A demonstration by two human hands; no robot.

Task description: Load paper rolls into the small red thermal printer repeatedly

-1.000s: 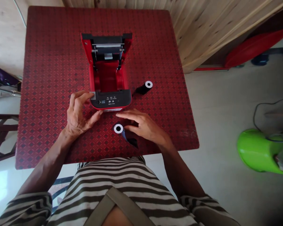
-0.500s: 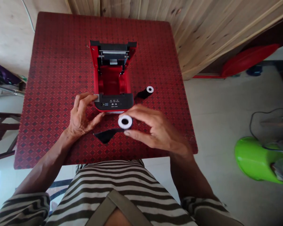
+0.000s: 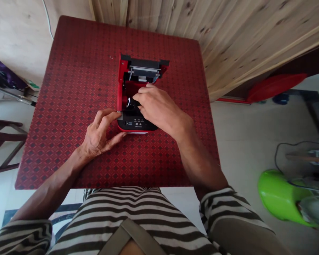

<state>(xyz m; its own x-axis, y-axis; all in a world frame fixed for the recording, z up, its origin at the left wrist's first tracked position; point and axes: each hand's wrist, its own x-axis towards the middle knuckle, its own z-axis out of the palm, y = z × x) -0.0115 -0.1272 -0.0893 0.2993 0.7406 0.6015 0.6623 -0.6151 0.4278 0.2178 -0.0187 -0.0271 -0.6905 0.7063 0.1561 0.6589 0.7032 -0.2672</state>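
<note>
A red and black label printer (image 3: 123, 88) stands on the table with its lid (image 3: 145, 69) raised. My left hand (image 3: 99, 134) grips the printer's front left corner, fingers on the top edge and thumb against the front face. My right hand (image 3: 162, 108) reaches into the compartment, its fingers closed on a black roll (image 3: 133, 103) with a white core end facing left. The roll sits low in the compartment, just behind the black button panel (image 3: 138, 123). Most of the roll is hidden by my right hand, and the second roll is out of sight.
The table (image 3: 77, 88) has a red patterned cover. A wooden plank wall (image 3: 162, 19) runs along its far side. On the floor to the right lies a bright green bucket (image 3: 276, 194), near a dark cable (image 3: 289, 143). A dark wooden chair (image 3: 5, 136) stands at the left.
My right hand has carried the roll from in front of the printer up and into the open compartment. The left hand keeps its hold on the corner. The view has shifted slightly.
</note>
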